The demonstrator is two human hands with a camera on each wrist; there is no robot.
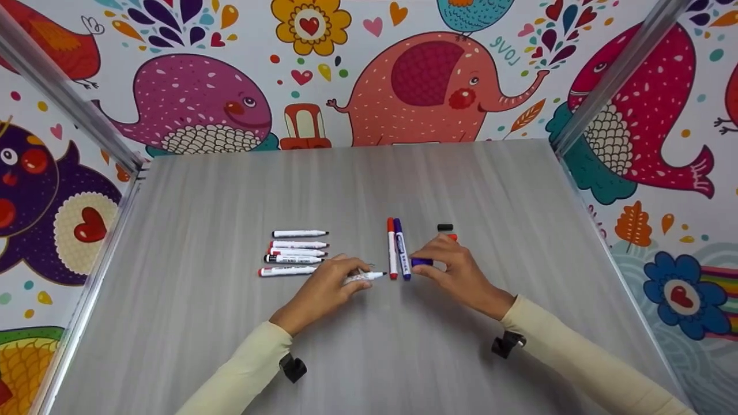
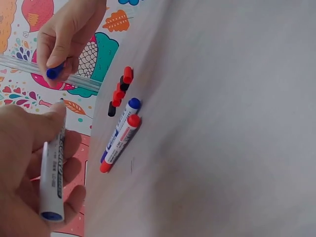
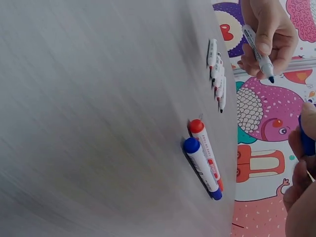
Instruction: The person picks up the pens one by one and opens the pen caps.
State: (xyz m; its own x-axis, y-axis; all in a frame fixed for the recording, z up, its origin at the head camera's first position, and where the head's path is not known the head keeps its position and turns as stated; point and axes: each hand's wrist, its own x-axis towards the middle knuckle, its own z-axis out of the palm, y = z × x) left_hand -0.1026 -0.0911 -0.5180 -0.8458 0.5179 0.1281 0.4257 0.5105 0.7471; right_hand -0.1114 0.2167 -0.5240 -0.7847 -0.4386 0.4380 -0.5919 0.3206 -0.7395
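My left hand (image 1: 327, 290) grips an uncapped white marker (image 2: 53, 173) with a blue end plug; its dark tip (image 3: 271, 79) points toward the right hand. Between thumb and fingers, my right hand (image 1: 458, 271) pinches a blue cap (image 2: 55, 72), apart from the marker. Two capped markers, one red (image 1: 392, 248) and one blue (image 1: 402, 248), lie side by side on the table between the hands. Left of them, several uncapped white markers (image 1: 297, 252) lie in a row, the nearest one partly behind my left hand.
Loose caps lie beyond my right hand: a black cap (image 1: 445, 227) and, in the left wrist view, several red and black ones, including a red cap (image 2: 128, 74). The grey table (image 1: 346, 357) ends at a wall (image 1: 311, 75) printed with cartoon animals.
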